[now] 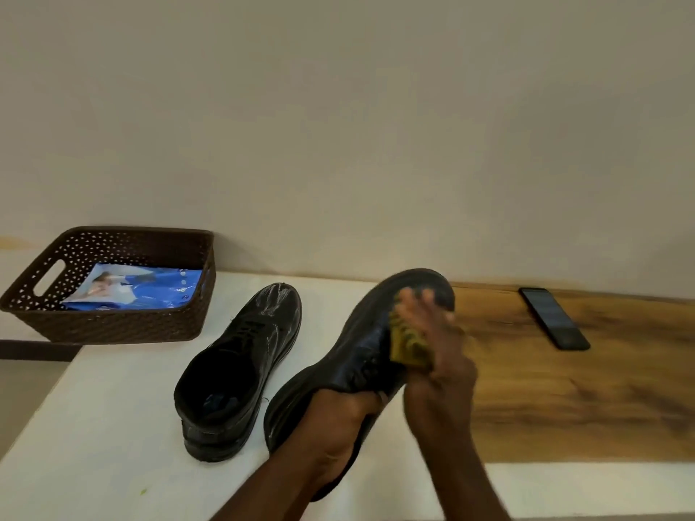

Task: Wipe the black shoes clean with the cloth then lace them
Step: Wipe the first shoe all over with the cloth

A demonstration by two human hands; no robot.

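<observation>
Two black shoes are in view. One black shoe (240, 370) stands upright on the white table, toe pointing away, with wet streaks on its toe. The second black shoe (349, 355) is tilted on its side, held up by my left hand (338, 419), whose fingers reach into its opening at the heel. My right hand (432, 355) presses a yellow-green cloth (408, 344) against this shoe's upper near the toe; the hand is blurred. No laces are visible apart from the shoes.
A brown perforated basket (113, 325) with a blue packet (139, 287) inside sits at the back left. A black phone (553, 317) lies on the wooden surface (583, 389) at the right. The wall runs along the back edge.
</observation>
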